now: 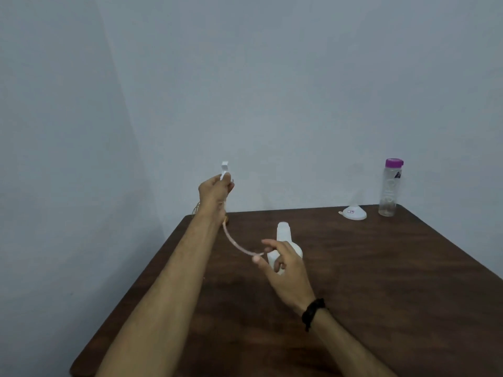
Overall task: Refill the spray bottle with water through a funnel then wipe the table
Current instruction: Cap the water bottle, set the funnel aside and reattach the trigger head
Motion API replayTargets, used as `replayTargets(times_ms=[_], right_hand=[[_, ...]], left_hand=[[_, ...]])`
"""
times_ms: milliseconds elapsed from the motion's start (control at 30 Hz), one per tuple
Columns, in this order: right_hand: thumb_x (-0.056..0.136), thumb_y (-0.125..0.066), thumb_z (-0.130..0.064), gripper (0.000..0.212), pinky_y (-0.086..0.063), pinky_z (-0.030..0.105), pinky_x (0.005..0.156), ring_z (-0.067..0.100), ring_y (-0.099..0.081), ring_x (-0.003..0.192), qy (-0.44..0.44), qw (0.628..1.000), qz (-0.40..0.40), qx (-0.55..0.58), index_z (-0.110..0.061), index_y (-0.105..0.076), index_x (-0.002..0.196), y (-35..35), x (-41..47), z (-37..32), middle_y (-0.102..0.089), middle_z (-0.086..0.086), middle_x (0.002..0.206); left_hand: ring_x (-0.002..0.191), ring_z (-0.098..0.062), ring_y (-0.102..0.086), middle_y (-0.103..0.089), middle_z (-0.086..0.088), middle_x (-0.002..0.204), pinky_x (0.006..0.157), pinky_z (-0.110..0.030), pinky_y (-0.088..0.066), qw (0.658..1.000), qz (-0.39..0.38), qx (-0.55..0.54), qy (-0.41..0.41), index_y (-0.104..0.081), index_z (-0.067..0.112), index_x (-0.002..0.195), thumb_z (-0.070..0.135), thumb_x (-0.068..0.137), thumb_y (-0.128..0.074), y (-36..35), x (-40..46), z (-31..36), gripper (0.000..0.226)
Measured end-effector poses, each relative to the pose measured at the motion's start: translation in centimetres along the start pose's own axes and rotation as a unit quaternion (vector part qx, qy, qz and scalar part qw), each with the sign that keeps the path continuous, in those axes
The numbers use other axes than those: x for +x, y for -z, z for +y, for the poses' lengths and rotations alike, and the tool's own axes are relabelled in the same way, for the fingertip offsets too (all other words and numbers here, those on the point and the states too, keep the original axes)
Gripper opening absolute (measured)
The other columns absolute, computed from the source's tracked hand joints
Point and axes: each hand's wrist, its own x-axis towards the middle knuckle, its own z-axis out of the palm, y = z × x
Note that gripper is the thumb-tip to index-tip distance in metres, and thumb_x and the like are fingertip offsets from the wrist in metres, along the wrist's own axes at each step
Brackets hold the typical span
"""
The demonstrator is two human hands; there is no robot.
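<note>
The right hand [283, 270], a black band [313, 311] on its wrist, grips the white spray bottle [284, 242] standing open-necked on the dark wooden table [381, 281]. The left hand [215, 193], raised above the table's far left corner, holds the white spray head [225, 170]; its pinkish dip tube [239, 247] curves down, its end beside the right hand's fingers. Well apart at the far right edge lies an upturned white funnel [353, 213], just beside a clear water bottle [389, 191] with a purple cap. Plain pale grey walls [272, 91] meet in a corner behind
</note>
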Motion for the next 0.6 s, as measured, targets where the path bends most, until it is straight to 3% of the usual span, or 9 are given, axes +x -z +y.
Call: replayTargets(times_ms=[100,167,233,333,433,600], right_hand=[[0.085,-0.063,-0.061,0.054,-0.052,0.019,0.078,0.002,-0.058,0.083,-0.006,0.999,-0.030,-0.020,-0.035,-0.054,0.132,-0.4,1.2,-1.2,-0.056,-0.023,0.116],[0.092,-0.064,-0.045,0.038,-0.050,0.019,0.077,0.000,-0.058,0.079,0.006,1.000,-0.019,-0.021,-0.030,-0.062,0.127,0.0,1.6,-1.2,-0.062,-0.021,0.107],[0.098,-0.058,-0.038,0.025,-0.050,0.018,0.076,-0.003,-0.062,0.084,0.032,0.999,0.005,-0.030,-0.026,-0.070,0.116,0.8,1.9,-0.8,-0.068,-0.018,0.101],[0.101,-0.053,-0.031,0.022,-0.046,0.009,0.072,-0.002,-0.064,0.091,0.036,0.999,0.027,-0.016,-0.022,-0.071,0.111,2.7,2.8,-0.9,-0.073,-0.013,0.099],[0.103,-0.049,-0.031,0.023,-0.043,0.008,0.071,-0.003,-0.062,0.091,0.021,0.997,0.068,-0.010,-0.023,-0.070,0.098,4.9,4.5,-2.0,-0.074,-0.016,0.096],[0.104,-0.047,-0.037,0.031,-0.043,0.007,0.067,-0.011,-0.061,0.074,-0.057,0.992,0.093,0.062,-0.019,-0.071,0.101,7.0,8.2,-1.9,-0.076,-0.009,0.085]], left_hand=[[0.075,-0.016,-0.063,-0.064,-0.012,0.086,0.096,-0.028,-0.054,0.993,-0.024,-0.112,0.022,-0.066,-0.004,0.090,0.001,0.095,-0.063,-1.8,-1.2,1.1,0.008],[0.073,-0.016,-0.063,-0.063,-0.014,0.087,0.091,-0.026,-0.057,0.984,-0.029,-0.172,0.044,-0.065,-0.007,0.099,0.000,0.095,-0.063,-2.7,-1.6,1.9,0.009],[0.074,-0.017,-0.064,-0.063,-0.014,0.086,0.087,-0.026,-0.058,0.975,-0.035,-0.214,0.057,-0.064,-0.006,0.095,0.001,0.094,-0.064,-3.5,-1.9,2.8,0.007],[0.076,-0.019,-0.066,-0.063,-0.016,0.090,0.080,-0.026,-0.061,0.963,-0.044,-0.256,0.068,-0.063,-0.009,0.098,0.003,0.094,-0.065,-4.7,-2.4,4.0,0.013],[0.090,-0.024,-0.067,-0.063,-0.019,0.101,0.092,-0.033,-0.058,0.955,-0.063,-0.281,0.070,-0.062,-0.012,0.103,0.006,0.095,-0.065,-5.7,-2.9,4.8,0.019],[0.088,-0.025,-0.067,-0.065,-0.016,0.089,0.100,-0.037,-0.054,0.953,-0.093,-0.283,0.063,-0.062,-0.006,0.088,0.008,0.098,-0.062,-7.1,-3.9,5.4,0.017]])
